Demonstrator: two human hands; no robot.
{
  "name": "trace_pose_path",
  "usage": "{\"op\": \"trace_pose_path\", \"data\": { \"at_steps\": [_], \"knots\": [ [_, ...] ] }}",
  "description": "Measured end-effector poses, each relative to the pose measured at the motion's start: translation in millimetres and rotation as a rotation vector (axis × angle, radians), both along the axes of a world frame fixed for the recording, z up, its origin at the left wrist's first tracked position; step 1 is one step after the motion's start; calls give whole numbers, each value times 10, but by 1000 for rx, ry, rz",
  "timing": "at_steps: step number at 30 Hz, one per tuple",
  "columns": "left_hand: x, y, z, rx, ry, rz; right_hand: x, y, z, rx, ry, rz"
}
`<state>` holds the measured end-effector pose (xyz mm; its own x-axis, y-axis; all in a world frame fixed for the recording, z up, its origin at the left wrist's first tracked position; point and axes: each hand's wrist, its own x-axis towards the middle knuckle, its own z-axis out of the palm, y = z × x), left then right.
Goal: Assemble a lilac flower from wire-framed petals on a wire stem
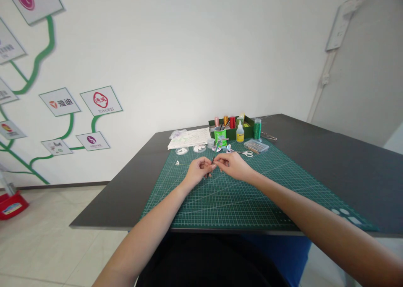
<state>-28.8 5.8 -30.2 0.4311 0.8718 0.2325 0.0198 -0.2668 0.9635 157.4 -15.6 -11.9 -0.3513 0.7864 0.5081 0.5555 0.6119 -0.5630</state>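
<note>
Above the green cutting mat (252,203), my two hands meet fingertip to fingertip. My left hand (199,170) is closed round a thin dark stick-like tool (213,160), which slants up between the hands; its exact kind is too small to tell. With thumb and forefinger pinched at the tool's upper part, my right hand (232,164) grips something that I cannot make out. A small white flower on a thin stem (178,163) lies on the mat to the left. Just beyond the hands are two shallow dishes, one on the left (181,151) and another (199,148), with white pieces inside.
At the back stands a green box (248,131) with several thread spools. Before it are a glue bottle (240,132), a green thread spool (257,129), a green-wrapped cup (220,136), a clear case (256,146) and scissors (247,153). White paper sheets (189,138) lie back left.
</note>
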Motion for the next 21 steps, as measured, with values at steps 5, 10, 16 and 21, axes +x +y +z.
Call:
{"op": "trace_pose_path", "data": {
  "at_steps": [5, 10, 16, 21],
  "knots": [
    [-1, -1, 3, 7, 0, 10, -1, 0, -1, 3, 3, -3],
    [4, 1, 3, 9, 1, 15, 1, -1, 1, -12, 14, 3],
    [1, 15, -16, 17, 6, 29, -1, -5, 10, -24, 12, 9],
    [-9, 22, -31, 27, 7, 30, 1, -2, 9, -31, 19, 7]
  ]
}}
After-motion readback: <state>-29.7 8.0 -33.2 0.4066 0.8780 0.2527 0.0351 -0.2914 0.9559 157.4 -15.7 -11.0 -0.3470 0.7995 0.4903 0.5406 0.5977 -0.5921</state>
